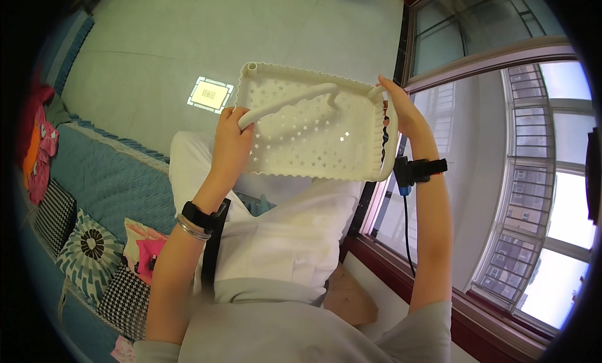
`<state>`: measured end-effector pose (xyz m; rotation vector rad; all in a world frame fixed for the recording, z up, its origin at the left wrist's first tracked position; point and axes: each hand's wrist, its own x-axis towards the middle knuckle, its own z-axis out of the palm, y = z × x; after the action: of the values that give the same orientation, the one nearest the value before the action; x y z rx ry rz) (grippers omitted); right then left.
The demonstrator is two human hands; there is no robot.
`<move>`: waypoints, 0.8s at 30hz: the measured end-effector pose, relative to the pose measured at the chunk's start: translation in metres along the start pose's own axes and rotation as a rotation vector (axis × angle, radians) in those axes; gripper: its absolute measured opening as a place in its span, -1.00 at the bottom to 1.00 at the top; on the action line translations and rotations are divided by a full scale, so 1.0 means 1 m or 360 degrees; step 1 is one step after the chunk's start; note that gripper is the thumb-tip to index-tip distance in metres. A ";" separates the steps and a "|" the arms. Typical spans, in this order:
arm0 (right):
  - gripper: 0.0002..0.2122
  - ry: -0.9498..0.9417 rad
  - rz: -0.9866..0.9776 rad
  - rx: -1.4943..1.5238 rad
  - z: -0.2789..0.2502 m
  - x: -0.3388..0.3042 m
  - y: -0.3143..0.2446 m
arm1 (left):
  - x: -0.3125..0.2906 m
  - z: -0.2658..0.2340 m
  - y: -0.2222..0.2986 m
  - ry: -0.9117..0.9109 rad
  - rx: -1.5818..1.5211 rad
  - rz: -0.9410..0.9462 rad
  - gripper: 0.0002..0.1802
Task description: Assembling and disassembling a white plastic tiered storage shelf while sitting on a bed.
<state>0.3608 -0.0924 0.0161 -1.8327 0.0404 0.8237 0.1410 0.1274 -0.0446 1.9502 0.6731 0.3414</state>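
Observation:
A cream plastic basket tray (pixel 301 146) with star-shaped holes and a scalloped rim is held up over my lap, tilted toward me. My left hand (pixel 234 140) is closed at its left side, around the near end of a curved cream tube (pixel 285 102) that crosses above the tray. The tube's far end bends down like a hook. My right hand (pixel 401 109) grips the tray's far right corner, fingers partly hidden behind it. Another curved cream bar (pixel 390 151) runs along the tray's right end. A round socket (pixel 252 67) shows at the far left corner.
A blue quilted sofa (pixel 106 168) with patterned cushions (pixel 93 253) and pink and orange cloths lies to my left. A glowing yellow square (pixel 211 94) shows on the pale floor. Red-framed windows (pixel 514 225) stand at the right. A black cable (pixel 407 231) hangs from my right wrist strap.

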 end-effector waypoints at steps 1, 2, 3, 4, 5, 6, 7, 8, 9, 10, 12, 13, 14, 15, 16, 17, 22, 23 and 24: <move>-0.66 -0.0015 0.0031 0.0013 0.001 -0.002 -0.002 | 0.000 0.001 0.000 -0.0018 0.0011 -0.0006 -0.86; -0.66 -0.0030 0.0058 0.0025 0.003 -0.007 -0.007 | 0.000 0.002 0.000 0.0009 0.0036 0.0007 -0.86; -0.67 0.0019 0.0056 0.0003 0.007 -0.011 -0.010 | 0.000 0.002 0.001 0.0036 0.0061 0.0022 -0.86; -0.67 0.0022 0.0069 0.0015 0.004 -0.001 0.002 | -0.001 0.001 0.000 0.0022 0.0071 0.0018 -0.86; -0.67 0.0081 -0.0007 0.0024 -0.006 0.015 0.019 | 0.001 0.002 0.002 0.0008 0.0092 0.0030 -0.86; -0.67 0.0131 -0.0078 0.0031 -0.009 0.023 0.027 | 0.001 0.002 0.002 -0.0003 0.0117 0.0034 -0.86; -0.67 0.0139 -0.0069 0.0039 -0.015 0.029 0.033 | 0.001 0.003 0.004 -0.0017 0.0121 0.0035 -0.86; -0.66 0.0160 -0.0083 0.0021 -0.017 0.031 0.036 | 0.001 0.002 0.005 -0.0007 0.0129 0.0046 -0.86; -0.65 0.0182 -0.0098 0.0003 -0.018 0.033 0.037 | 0.001 0.002 0.006 0.0005 0.0137 0.0058 -0.86; -0.65 0.0183 -0.0095 0.0008 -0.019 0.035 0.037 | 0.002 0.003 0.007 0.0001 0.0141 0.0058 -0.86; -0.65 0.0177 -0.0238 0.0021 -0.017 0.035 0.037 | 0.004 0.003 0.006 0.0021 0.0154 0.0107 -0.86; -0.65 0.0179 -0.0240 0.0023 -0.016 0.034 0.037 | 0.004 0.002 0.006 0.0020 0.0156 0.0109 -0.86; -0.64 0.0233 -0.0215 -0.0002 -0.014 0.031 0.034 | 0.005 0.002 0.006 0.0008 0.0164 0.0100 -0.86; -0.62 0.0288 -0.0192 -0.0029 -0.014 0.028 0.030 | 0.005 0.002 0.005 -0.0004 0.0170 0.0091 -0.86; -0.62 0.0295 -0.0202 -0.0034 -0.019 0.026 0.032 | 0.006 0.003 0.002 0.0000 0.0160 0.0099 -0.86; -0.59 0.0078 -0.0105 0.0029 -0.026 0.026 0.036 | 0.007 0.004 -0.002 0.0008 0.0163 0.0133 -0.85; -0.37 -0.0172 -0.0164 0.0431 -0.012 -0.039 0.077 | 0.004 -0.001 -0.002 0.0041 0.0178 0.0122 -0.86; -0.37 -0.0065 -0.0067 0.0504 -0.014 -0.053 0.099 | 0.002 0.002 0.002 0.0050 0.0161 0.0119 -0.86; -0.35 0.0044 0.0035 0.0588 -0.016 -0.056 0.118 | 0.002 0.005 0.005 0.0051 0.0153 0.0116 -0.86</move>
<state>0.2794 -0.1751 -0.0457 -1.4967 0.2166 0.7504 0.1460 0.1235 -0.0427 2.0684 0.6506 0.3927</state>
